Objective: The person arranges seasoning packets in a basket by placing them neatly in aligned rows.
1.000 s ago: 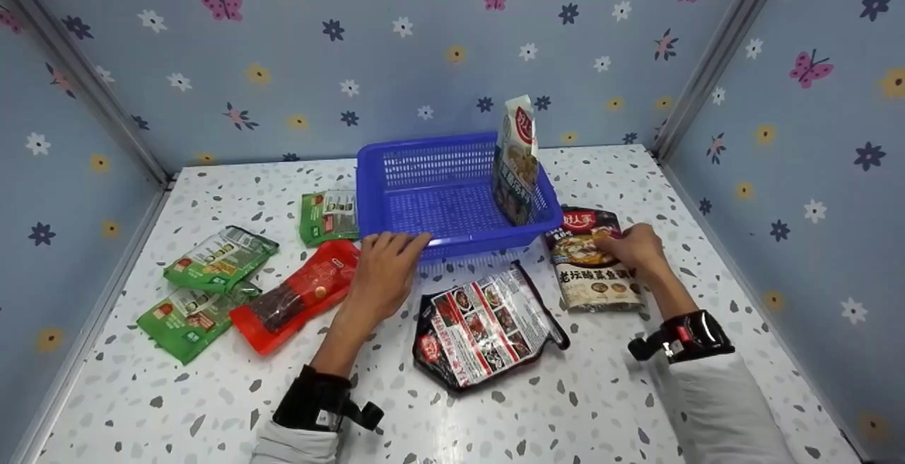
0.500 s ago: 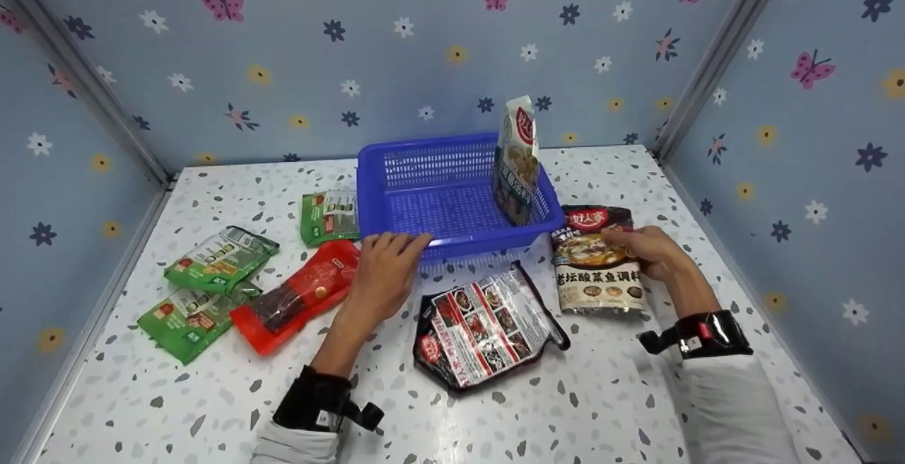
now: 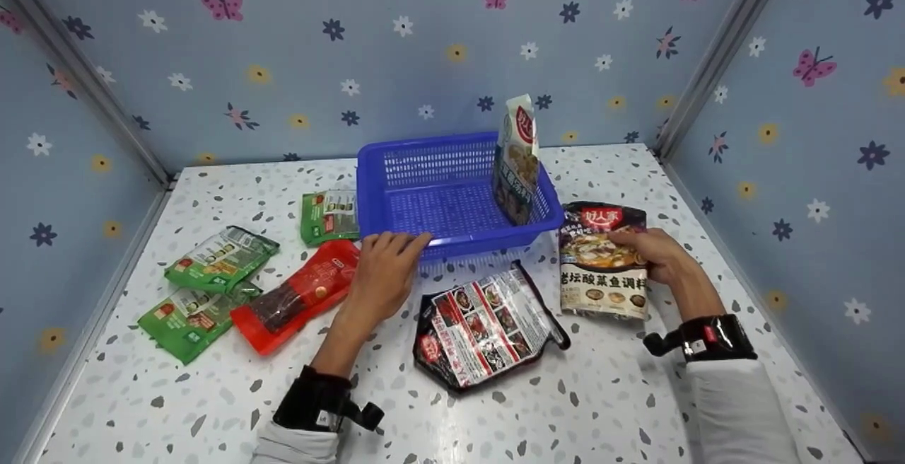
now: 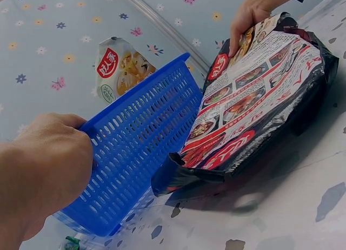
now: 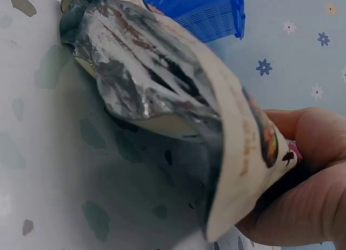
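My left hand point(image 3: 385, 276) grips the near rim of a blue plastic basket point(image 3: 488, 238), its fingers hooked over the edge in the left wrist view. A white and dark green food pouch point(image 3: 520, 160) stands upright inside, at the basket's right end. To the right of the basket, my right hand point(image 3: 664, 259) pinches the right edge of a fish seasoning packet point(image 3: 604, 291) with a dark top and cream bottom. The right wrist view shows the packet's crinkled silvery underside point(image 5: 146, 71) tilted above the table. The right hand's underside fingers are hidden behind the packet.
A black and white pouch point(image 3: 488, 329) lies back side up in front of the basket. Left of it are a red packet point(image 3: 304, 294) and several green packets point(image 3: 223, 259), one beside the basket. Patterned walls point(image 3: 452, 54) bound the speckled table point(image 3: 495, 428).
The right hand has shifted a little to the right, taking the fish seasoning packet with it and turning it more upright. The left hand and the basket have stayed where they were.
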A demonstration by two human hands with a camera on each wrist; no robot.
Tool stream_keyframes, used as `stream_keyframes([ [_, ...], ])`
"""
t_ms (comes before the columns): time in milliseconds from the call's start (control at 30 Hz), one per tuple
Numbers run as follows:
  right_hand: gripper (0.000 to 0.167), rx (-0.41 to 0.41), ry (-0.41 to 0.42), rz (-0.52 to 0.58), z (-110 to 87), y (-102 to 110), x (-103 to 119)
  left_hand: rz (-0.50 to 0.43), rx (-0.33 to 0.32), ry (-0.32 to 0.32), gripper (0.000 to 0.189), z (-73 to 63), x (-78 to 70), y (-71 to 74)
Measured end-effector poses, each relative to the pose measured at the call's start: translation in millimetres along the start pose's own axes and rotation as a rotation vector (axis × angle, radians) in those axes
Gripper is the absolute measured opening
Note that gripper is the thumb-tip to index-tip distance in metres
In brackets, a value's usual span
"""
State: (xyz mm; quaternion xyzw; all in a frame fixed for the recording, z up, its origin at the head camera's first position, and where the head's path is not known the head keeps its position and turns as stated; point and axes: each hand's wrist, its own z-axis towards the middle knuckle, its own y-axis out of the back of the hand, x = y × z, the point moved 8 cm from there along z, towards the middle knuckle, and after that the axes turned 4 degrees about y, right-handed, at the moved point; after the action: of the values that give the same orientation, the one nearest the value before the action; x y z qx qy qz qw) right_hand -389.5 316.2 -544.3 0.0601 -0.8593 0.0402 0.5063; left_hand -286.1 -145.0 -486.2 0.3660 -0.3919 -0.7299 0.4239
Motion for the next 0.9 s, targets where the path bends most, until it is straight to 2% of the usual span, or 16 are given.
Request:
stream_keyframes([
  [233,0.015,0.045,-0.001,0.086,-4.3,0,2,0.001,0.002,0.008,0.044,0.9,0.5,0.2],
  [367,0.014,0.073,0.014,0.096,-7.4,1,1,0.006,0.004,0.008,0.044,0.5,0.7,-1.2],
  [533,0.015,0.071,0.031,0.099,-12.5,7,-2,0.009,0.012,0.009,0.043,-0.2,0.4,-2.4],
  [700,0.014,0.061,0.086,0.112,-20.0,13,-2,0.009,-0.001,0.003,0.040,-0.1,-0.5,-2.7],
  [900,0.013,0.058,0.162,0.116,-34.3,12,9,0.021,-0.029,-0.009,0.039,0.5,-2.0,1.6],
])
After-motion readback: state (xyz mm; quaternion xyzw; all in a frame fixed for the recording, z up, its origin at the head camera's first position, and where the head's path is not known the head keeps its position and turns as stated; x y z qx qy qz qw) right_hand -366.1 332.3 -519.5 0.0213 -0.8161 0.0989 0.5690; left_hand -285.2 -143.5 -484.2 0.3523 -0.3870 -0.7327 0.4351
